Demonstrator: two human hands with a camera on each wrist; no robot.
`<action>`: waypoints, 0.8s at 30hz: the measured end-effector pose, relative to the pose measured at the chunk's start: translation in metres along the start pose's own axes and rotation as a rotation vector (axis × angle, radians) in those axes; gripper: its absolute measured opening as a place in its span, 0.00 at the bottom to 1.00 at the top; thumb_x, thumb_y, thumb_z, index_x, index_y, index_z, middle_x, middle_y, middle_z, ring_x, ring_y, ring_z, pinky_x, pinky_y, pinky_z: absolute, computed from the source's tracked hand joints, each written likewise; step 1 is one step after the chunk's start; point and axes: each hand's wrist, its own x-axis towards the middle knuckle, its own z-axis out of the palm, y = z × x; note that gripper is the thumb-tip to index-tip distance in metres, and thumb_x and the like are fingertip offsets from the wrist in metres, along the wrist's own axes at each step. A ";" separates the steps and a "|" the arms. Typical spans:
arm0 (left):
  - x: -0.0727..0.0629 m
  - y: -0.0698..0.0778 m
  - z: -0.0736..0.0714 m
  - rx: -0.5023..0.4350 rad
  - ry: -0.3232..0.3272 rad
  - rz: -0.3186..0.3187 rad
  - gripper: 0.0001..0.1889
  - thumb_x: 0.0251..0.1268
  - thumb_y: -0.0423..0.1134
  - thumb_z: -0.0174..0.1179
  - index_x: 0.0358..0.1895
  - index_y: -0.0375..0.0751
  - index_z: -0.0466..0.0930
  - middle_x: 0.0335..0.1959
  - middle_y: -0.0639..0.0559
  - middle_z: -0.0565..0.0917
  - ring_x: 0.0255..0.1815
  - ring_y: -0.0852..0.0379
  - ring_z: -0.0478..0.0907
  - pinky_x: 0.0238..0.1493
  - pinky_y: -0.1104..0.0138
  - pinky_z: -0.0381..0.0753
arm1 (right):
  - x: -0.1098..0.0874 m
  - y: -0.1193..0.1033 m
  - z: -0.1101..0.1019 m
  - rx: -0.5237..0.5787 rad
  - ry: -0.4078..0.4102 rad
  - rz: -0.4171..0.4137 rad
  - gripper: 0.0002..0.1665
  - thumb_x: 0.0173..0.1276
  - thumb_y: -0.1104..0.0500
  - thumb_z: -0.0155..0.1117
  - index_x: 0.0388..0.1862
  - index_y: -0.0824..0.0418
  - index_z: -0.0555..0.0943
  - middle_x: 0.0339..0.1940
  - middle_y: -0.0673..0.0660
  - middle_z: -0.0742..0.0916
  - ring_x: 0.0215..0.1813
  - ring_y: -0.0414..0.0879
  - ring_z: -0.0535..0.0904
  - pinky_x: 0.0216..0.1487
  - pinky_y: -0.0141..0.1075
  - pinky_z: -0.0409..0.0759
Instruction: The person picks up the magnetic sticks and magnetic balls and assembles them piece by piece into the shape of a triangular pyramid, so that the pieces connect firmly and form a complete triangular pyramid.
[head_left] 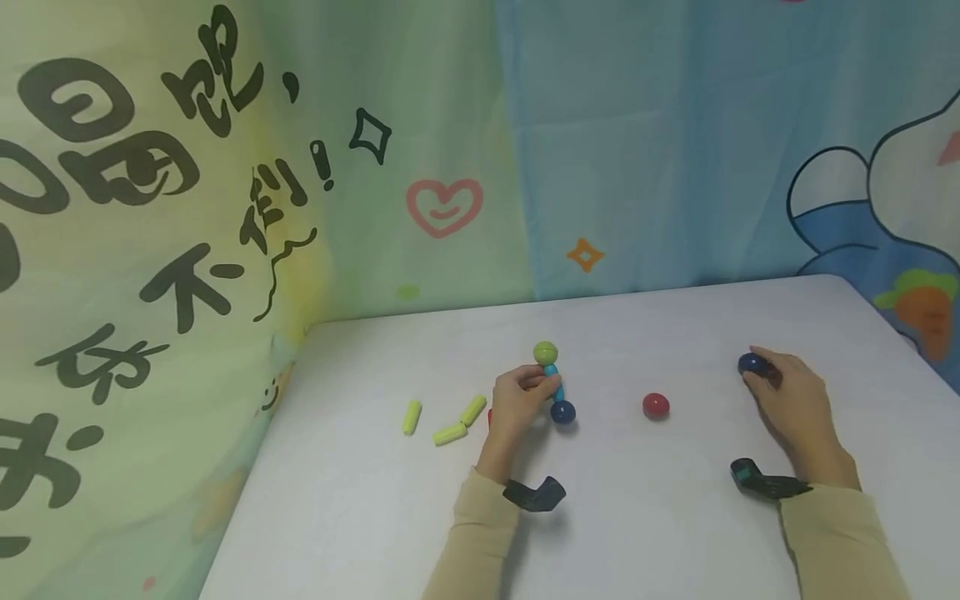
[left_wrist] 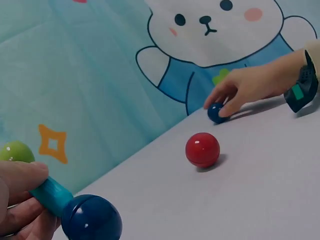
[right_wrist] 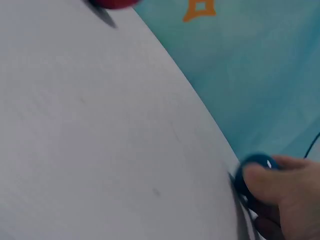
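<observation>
My left hand pinches a turquoise rod between thumb and fingers. A lime green ball is at the rod's far end and a dark blue ball at its near end. Over on the right side of the white table, my right hand grips a second dark blue ball with thumb and fingertips. In the left wrist view, that ball appears at the table surface. Between the two hands lies a red ball, touched by neither.
Several yellow-green rods, one standing apart, lie on the table left of my left hand. A small red thing is mostly hidden behind that hand. A printed curtain hangs along the table's back edge.
</observation>
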 end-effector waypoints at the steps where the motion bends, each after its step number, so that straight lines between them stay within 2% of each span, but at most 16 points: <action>1: 0.000 0.000 0.000 0.004 0.004 -0.003 0.20 0.56 0.47 0.67 0.48 0.38 0.82 0.38 0.50 0.87 0.37 0.61 0.83 0.41 0.70 0.81 | -0.001 -0.003 0.001 0.010 -0.013 -0.017 0.30 0.72 0.50 0.55 0.68 0.64 0.66 0.58 0.74 0.74 0.57 0.71 0.70 0.56 0.63 0.68; 6: -0.002 0.001 0.002 0.059 0.035 -0.011 0.18 0.55 0.46 0.68 0.47 0.40 0.83 0.36 0.51 0.87 0.36 0.62 0.83 0.39 0.70 0.82 | -0.006 -0.032 0.001 0.070 -0.193 -0.113 0.33 0.67 0.44 0.61 0.63 0.63 0.71 0.56 0.71 0.76 0.54 0.65 0.73 0.54 0.62 0.70; 10: -0.004 0.003 0.004 0.127 0.035 -0.012 0.17 0.55 0.46 0.68 0.46 0.42 0.85 0.34 0.53 0.87 0.34 0.64 0.83 0.36 0.71 0.81 | -0.007 -0.050 0.002 0.103 -0.309 -0.133 0.34 0.67 0.43 0.60 0.65 0.61 0.70 0.57 0.70 0.77 0.56 0.64 0.72 0.57 0.62 0.70; 17: -0.007 0.001 0.010 0.210 0.032 -0.022 0.16 0.56 0.46 0.67 0.45 0.42 0.85 0.32 0.54 0.86 0.31 0.64 0.80 0.32 0.72 0.79 | -0.008 -0.061 0.004 0.106 -0.382 -0.153 0.34 0.66 0.42 0.60 0.66 0.59 0.70 0.58 0.69 0.78 0.58 0.63 0.72 0.59 0.60 0.70; 24: -0.009 0.001 0.020 0.350 0.060 0.035 0.16 0.56 0.46 0.67 0.44 0.40 0.85 0.31 0.52 0.87 0.29 0.64 0.80 0.28 0.73 0.79 | -0.009 -0.060 0.005 0.105 -0.406 -0.161 0.35 0.66 0.41 0.59 0.66 0.59 0.70 0.58 0.69 0.79 0.58 0.64 0.73 0.58 0.60 0.71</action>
